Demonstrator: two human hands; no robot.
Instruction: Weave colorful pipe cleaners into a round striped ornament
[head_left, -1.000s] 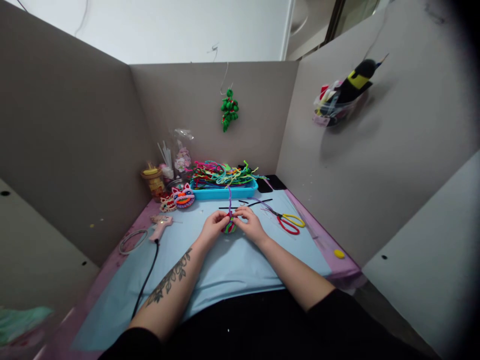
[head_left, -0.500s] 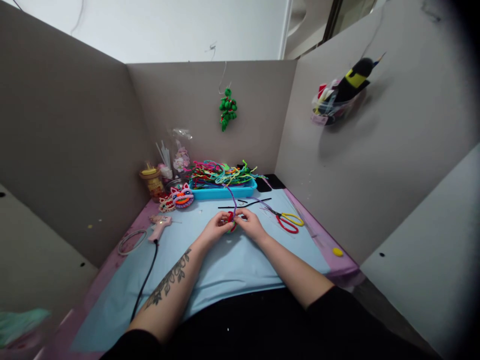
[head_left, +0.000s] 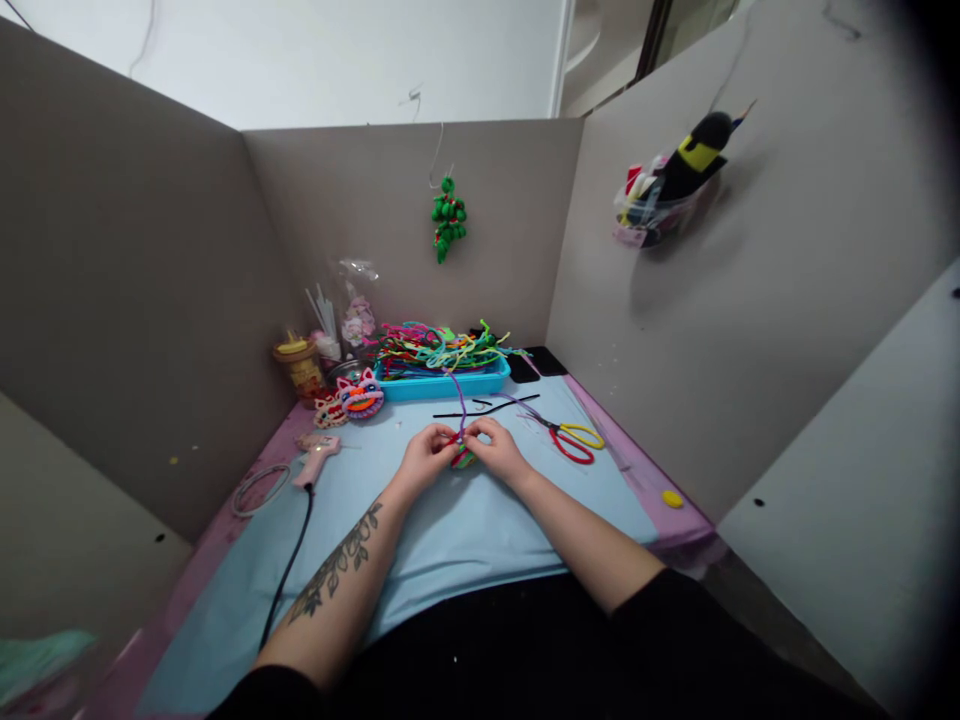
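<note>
Between my hands, just above the blue cloth, is a small red and green fuzzy piece (head_left: pixel 464 458). My left hand (head_left: pixel 429 456) pinches its left side, with the fingers curled. On the right, my right hand (head_left: pixel 493 447) is closed on the piece near a purple pipe cleaner (head_left: pixel 459 395), which rises from between the fingertips toward the tray. The fingertips of both hands almost meet and hide part of the piece. Black pipe cleaners (head_left: pixel 495 408) lie just beyond my hands.
A blue tray (head_left: pixel 442 386) of colourful pipe cleaners stands at the back. Scissors (head_left: pixel 571 442) lie right, a pink glue gun (head_left: pixel 318 458) with its cord left. Fuzzy animal faces (head_left: pixel 361 396) and a brown cup (head_left: pixel 302 372) sit back left. Grey partitions surround the table.
The red and green piece has turned between my fingers, showing more of its green and red below the fingertips. The view has shifted slightly to the right.
</note>
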